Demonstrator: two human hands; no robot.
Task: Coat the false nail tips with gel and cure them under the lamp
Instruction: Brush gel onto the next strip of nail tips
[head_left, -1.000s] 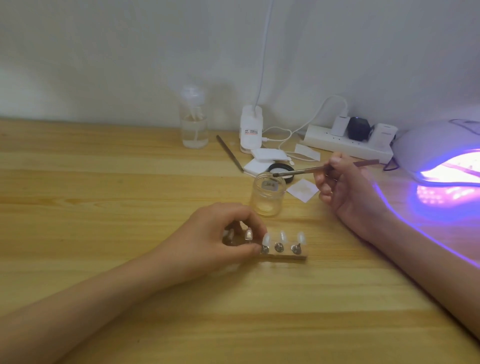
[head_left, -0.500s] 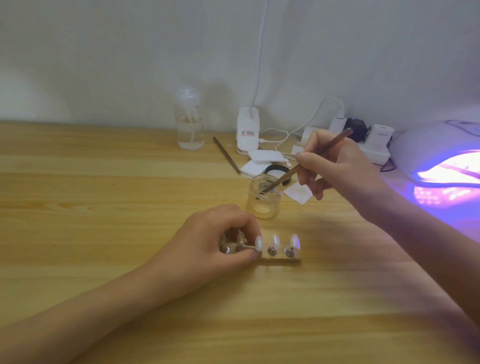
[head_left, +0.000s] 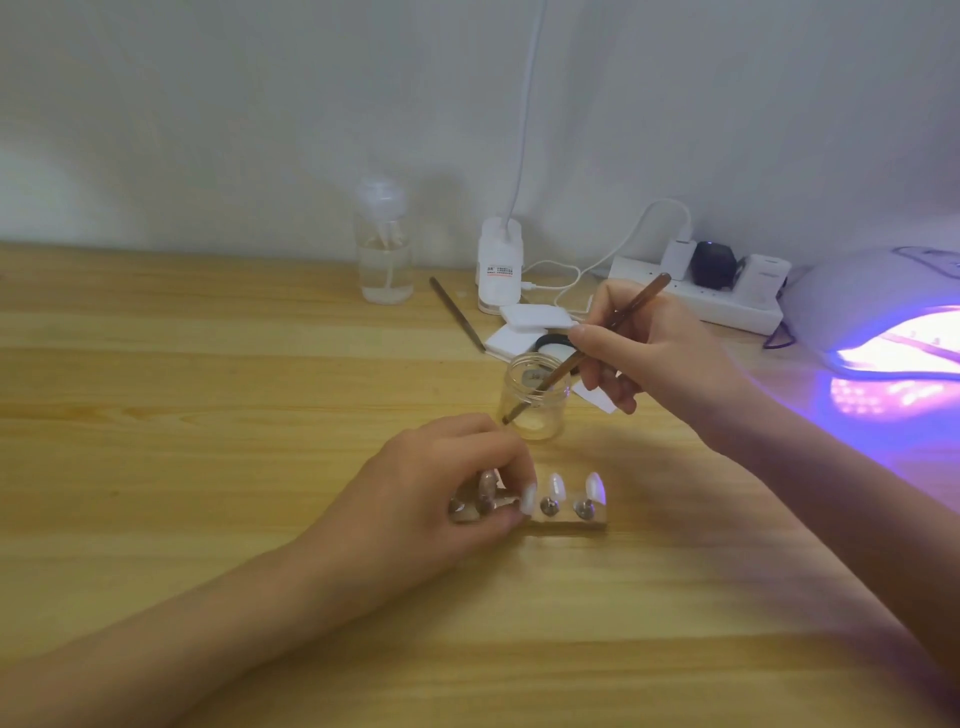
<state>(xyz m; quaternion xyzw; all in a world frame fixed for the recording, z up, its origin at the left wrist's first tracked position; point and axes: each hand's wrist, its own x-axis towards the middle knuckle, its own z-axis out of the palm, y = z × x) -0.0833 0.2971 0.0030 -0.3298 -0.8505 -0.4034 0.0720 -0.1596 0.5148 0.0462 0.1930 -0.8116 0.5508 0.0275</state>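
Wood planks, pale and grained, form the desk (head_left: 208, 395), which is backed by a plain white wall (head_left: 260, 130). Along the back edge a clear bottle (head_left: 384, 260), a white clip light (head_left: 500, 270) and a power strip (head_left: 696, 304) are lined up, with white pads (head_left: 530, 317) lying in front of them. At the far right the lamp (head_left: 883, 312) is lit, and violet light is thrown over the wood below it. The holder (head_left: 566, 519) is set on the desk near the middle; its left end is grasped by the curled fingers of the left hand (head_left: 441, 493), and nail tips (head_left: 556, 486) are seen standing on its free right part. Just behind it the open jar (head_left: 535, 400) is placed. The brush (head_left: 597, 348) is gripped in the fingers of the right hand (head_left: 660, 353) and slanted down across the jar's mouth. A second ago it was held almost level over the rim. Since then it has been tilted steeply, and its tip is now seen low at the jar's left wall, close to the left knuckles. The holder has been kept in place.
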